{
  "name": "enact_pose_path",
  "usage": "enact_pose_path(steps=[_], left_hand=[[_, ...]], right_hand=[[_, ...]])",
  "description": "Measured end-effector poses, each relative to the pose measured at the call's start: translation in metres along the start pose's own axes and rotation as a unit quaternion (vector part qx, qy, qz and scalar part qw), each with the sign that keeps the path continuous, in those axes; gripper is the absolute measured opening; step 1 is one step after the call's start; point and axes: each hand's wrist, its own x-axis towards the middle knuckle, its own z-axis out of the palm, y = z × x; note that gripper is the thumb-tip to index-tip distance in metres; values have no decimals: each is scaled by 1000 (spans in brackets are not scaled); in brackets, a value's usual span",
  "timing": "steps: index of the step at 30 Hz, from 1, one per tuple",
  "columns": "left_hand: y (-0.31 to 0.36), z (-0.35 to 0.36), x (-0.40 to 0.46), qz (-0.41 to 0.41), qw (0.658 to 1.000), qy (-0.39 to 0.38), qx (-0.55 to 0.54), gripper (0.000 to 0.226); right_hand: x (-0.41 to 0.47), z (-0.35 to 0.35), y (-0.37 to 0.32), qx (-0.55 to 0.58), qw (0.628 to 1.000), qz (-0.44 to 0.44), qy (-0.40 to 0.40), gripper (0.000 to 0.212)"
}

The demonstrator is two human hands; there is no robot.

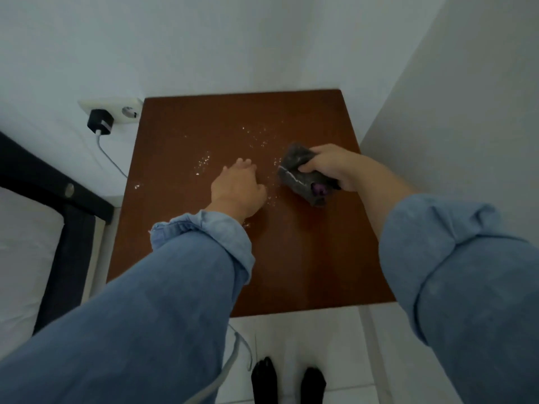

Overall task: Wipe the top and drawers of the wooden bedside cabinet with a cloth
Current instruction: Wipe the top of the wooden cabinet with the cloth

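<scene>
Denim sleeves (pixel 163 301) hide the cabinet top's (pixel 306 258) near edge. Right hand (pixel 332 166) fingers clamp a dark cloth (pixel 297 173); left hand (pixel 236 189) fingers lie flat together, just beside it, among white specks (pixel 204 163).
</scene>
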Motion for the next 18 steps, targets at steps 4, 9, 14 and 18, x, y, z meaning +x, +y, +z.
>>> enact_pose_path(steps=[4, 9, 14, 18], left_hand=[[-15, -6, 50, 7, 999, -20, 35, 62], [-28, 4, 69, -2, 1000, 17, 14, 61], [-23, 14, 65, -15, 997, 63, -29, 67], [-25, 22, 64, -15, 996, 78, -33, 68]], right_hand=[[58, -4, -34, -74, 989, -103, 81, 15], [140, -14, -72, -182, 941, -230, 171, 22], [182, -17, -103, -217, 915, -279, 193, 41], [202, -2, -104, -261, 917, -244, 177, 48]])
